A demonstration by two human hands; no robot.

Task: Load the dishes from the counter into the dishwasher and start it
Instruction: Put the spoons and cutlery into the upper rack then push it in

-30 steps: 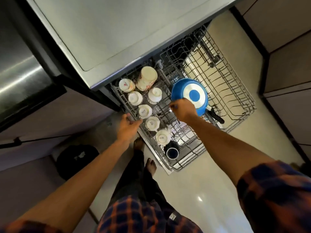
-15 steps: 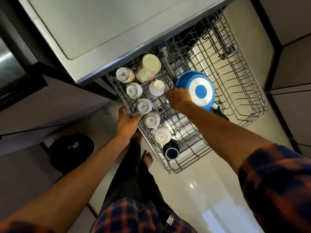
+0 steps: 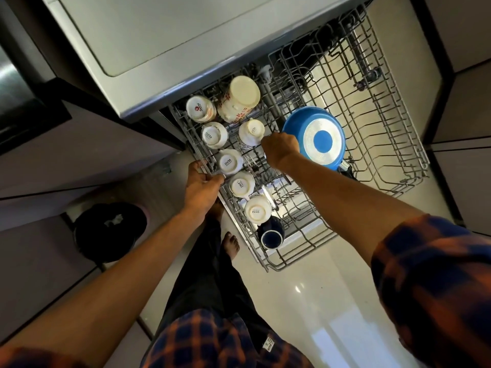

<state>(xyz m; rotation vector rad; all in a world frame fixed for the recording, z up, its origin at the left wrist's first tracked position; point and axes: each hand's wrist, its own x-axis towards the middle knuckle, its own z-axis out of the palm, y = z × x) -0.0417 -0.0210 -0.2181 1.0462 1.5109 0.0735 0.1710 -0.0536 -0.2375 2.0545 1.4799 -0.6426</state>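
Observation:
The grey wire dishwasher rack [image 3: 398,166] is pulled out over the floor. Along its left side stand several white cups [image 3: 231,162] upside down, with a cream flowered mug [image 3: 240,98] at the back and a dark blue mug [image 3: 271,235] at the front. A blue pan [image 3: 322,140] lies bottom-up in the middle, its black handle pointing toward the front right. My right hand [image 3: 280,148] grips the pan's left rim with curled fingers. My left hand [image 3: 203,181] holds the rack's left side rail beside the cups.
A grey countertop [image 3: 186,35] overhangs the back of the rack. A black round bin [image 3: 110,232] stands on the floor at the left. My bare foot [image 3: 231,245] is just left of the rack's front corner. Cabinet fronts line the right side.
The view has drifted, so the rack sits higher and farther right in frame. Both hands keep their holds; the pan now lies a little flatter beside my right hand.

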